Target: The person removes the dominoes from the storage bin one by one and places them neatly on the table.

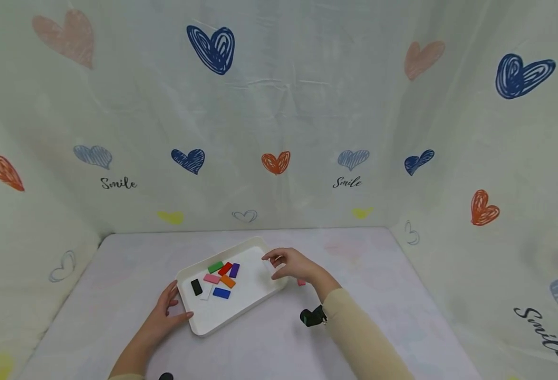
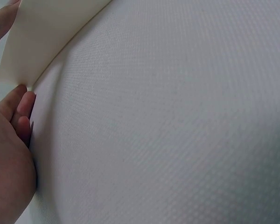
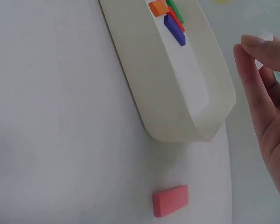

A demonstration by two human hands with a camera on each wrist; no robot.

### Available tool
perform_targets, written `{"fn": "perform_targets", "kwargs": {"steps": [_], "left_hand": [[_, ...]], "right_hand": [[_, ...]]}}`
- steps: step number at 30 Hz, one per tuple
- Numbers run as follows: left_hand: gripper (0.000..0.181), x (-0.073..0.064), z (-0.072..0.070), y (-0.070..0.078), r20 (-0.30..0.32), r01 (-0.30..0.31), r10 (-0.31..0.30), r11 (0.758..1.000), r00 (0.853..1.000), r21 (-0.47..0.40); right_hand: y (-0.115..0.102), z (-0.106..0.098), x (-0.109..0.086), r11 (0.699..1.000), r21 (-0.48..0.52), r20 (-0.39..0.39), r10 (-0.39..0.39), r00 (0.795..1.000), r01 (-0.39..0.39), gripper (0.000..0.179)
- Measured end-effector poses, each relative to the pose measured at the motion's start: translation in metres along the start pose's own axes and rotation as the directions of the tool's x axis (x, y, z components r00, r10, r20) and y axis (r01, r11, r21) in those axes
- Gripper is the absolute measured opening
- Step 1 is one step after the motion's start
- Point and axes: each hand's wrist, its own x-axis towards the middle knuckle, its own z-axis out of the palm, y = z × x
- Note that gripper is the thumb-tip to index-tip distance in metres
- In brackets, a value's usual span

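Counter [image 2: 168,130]: pale covering, cloth-like to my eye; matt, with a fine, even weave or dimple, plainest near my left wrist.
Tray [image 3: 135,65]: off-white, apparently moulded plastic; smooth walls, low satin sheen.
Coloured blocks [image 1: 221,293] in it: smooth, flat-faced, matt; plastic or foam, I cannot tell which.
Pink block [image 3: 170,200], on the counter: same dull, even finish.
White piece [image 3: 269,37], in my right hand [image 1: 288,264]: smooth-looking; material unclear.
My sleeve [image 1: 362,332]: cream cloth, soft, matt.
Backdrop [image 1: 288,116]: thin, creased sheeting, cloth or plastic; faint sheen, printed motifs.
Dark device [image 1: 311,317], beside my sleeve: hard, seemingly plastic.
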Motion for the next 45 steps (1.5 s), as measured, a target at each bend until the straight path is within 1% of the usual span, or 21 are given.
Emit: {"fn": "perform_targets", "kwargs": {"steps": [2,4,11,18,22,27,34,38,41,45], "left_hand": [[0.114,-0.001,0.000,-0.001,-0.003,0.004,-0.004,1.000,1.000,-0.006],[0.113,-0.001,0.000,-0.001,-0.005,0.006,-0.006,1.000,1.000,-0.013],[0.114,-0.001,-0.001,-0.004,-0.003,0.008,-0.008,1.000,1.000,-0.018],[0.114,-0.001,-0.002,-0.003,0.009,-0.001,0.001,1.000,1.000,-0.017],[0.114,-0.001,-0.001,-0.001,0.009,-0.006,0.006,1.000,1.000,-0.018],[0.113,0.002,0.000,0.000,0.001,-0.010,0.010,1.000,1.000,-0.018],[0.113,0.000,-0.001,-0.001,-0.006,-0.001,0.001,1.000,1.000,-0.010],[0.113,0.000,-0.001,-0.001,-0.006,0.003,-0.003,1.000,1.000,-0.012],[0.112,-0.001,-0.001,0.000,-0.006,0.001,-0.001,1.000,1.000,-0.011],[0.112,-0.001,-0.001,0.000,-0.002,-0.005,0.005,1.000,1.000,-0.012]], "right_hand": [[0.006,-0.005,-0.002,1.000,0.004,-0.020,-0.008,1.000,0.008,0.050],[0.012,-0.009,-0.005,1.000,0.007,-0.043,0.005,0.999,-0.004,0.049],[0.031,-0.021,-0.020,0.996,0.054,-0.122,0.077,0.990,-0.071,0.048],[0.056,-0.028,-0.034,0.980,0.137,-0.170,0.169,0.971,-0.147,0.053],[0.067,-0.032,-0.042,0.976,0.125,-0.207,0.202,0.957,-0.179,0.049],[0.078,-0.037,-0.046,0.976,0.083,-0.259,0.217,0.941,-0.202,0.048],[0.092,-0.038,-0.047,0.976,0.081,-0.289,0.218,0.932,-0.203,0.049],[0.100,-0.037,-0.048,0.974,0.055,-0.293,0.227,0.929,-0.221,0.048],[0.105,-0.036,-0.049,0.974,0.063,-0.298,0.226,0.927,-0.217,0.049],[0.108,-0.035,-0.050,0.973,0.105,-0.308,0.230,0.923,-0.208,0.049]]}}
